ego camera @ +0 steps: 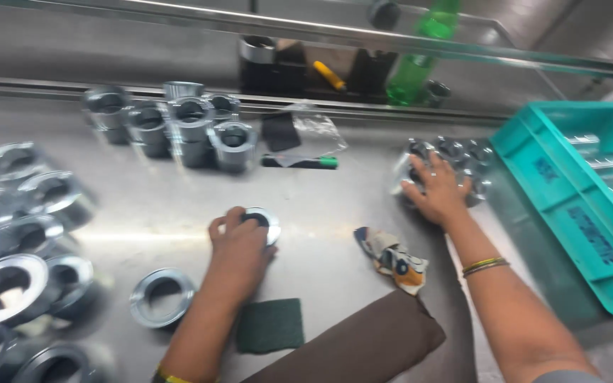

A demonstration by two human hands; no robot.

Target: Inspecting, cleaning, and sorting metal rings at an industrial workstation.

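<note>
My left hand (239, 248) grips a shiny metal ring (265, 221) resting on the steel table (335, 206) near its middle. My right hand (440, 190) reaches to the right and lies with fingers spread on a clear plastic bag of metal rings (455, 159) next to a teal crate. A loose metal ring (162, 296) lies just left of my left forearm. A dark green scouring pad (271, 325) sits under that forearm's right side.
Several large metal rings (19, 241) crowd the left edge, and stacked ones (179, 124) stand at the back. A teal crate (590, 213) holds metal parts at the right. A crumpled rag (395, 259), a marker (299, 162) and a green bottle (416, 57) are also present.
</note>
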